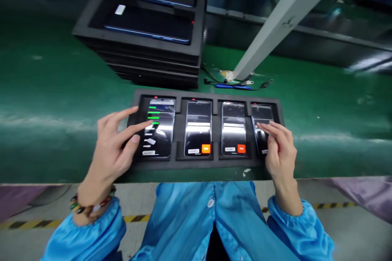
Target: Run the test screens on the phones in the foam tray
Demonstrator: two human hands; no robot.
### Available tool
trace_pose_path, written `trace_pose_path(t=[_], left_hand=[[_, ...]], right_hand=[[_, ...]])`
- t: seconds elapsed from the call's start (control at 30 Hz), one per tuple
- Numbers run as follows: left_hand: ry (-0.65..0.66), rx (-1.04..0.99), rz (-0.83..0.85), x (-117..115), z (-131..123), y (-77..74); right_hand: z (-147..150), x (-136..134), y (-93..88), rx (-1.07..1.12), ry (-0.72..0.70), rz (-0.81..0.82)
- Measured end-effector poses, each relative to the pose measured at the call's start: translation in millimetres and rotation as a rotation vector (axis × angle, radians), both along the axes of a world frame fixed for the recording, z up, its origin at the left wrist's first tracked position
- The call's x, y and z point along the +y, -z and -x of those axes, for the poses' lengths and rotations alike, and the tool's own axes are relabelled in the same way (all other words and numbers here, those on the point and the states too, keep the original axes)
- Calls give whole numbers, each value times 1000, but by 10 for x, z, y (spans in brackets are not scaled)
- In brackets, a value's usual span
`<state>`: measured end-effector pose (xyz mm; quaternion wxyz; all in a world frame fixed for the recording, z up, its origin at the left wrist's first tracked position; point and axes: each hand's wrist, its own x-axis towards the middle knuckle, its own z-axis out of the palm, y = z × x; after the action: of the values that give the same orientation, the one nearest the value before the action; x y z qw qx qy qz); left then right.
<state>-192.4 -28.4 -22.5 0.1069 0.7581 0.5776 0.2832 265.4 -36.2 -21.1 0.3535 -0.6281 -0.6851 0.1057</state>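
Head view: both hands over black-screened phones in a four-slot black foam tray (196,164) on the green desk (324,147).
The left hand (112,144) is spread, index fingertip at the slim dark phone with green bars (163,130) in the leftmost slot; the right hand (282,151), forefingers extended, thumb apart, is over the slim dark phone with a plain screen (262,113) in the rightmost slot; touch unclear. A stack of black foam trays (153,59) stands behind.

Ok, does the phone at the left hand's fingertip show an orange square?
No, the left hand has a fingertip over the leftmost phone, whose screen shows green bars instead.
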Motion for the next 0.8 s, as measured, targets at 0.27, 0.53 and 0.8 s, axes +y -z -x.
trace_pose_path(t=[0.27,0.53,0.8], left_hand=[[-3,31,-41,52,-111,30],[-53,14,-18,10,-127,34],[-54,43,6,-3,-114,42]], right_hand=[[-176,-39,57,-102,88,62],[195,99,-91,-155,-319,149],[938,325,-177,-174,-590,179]])
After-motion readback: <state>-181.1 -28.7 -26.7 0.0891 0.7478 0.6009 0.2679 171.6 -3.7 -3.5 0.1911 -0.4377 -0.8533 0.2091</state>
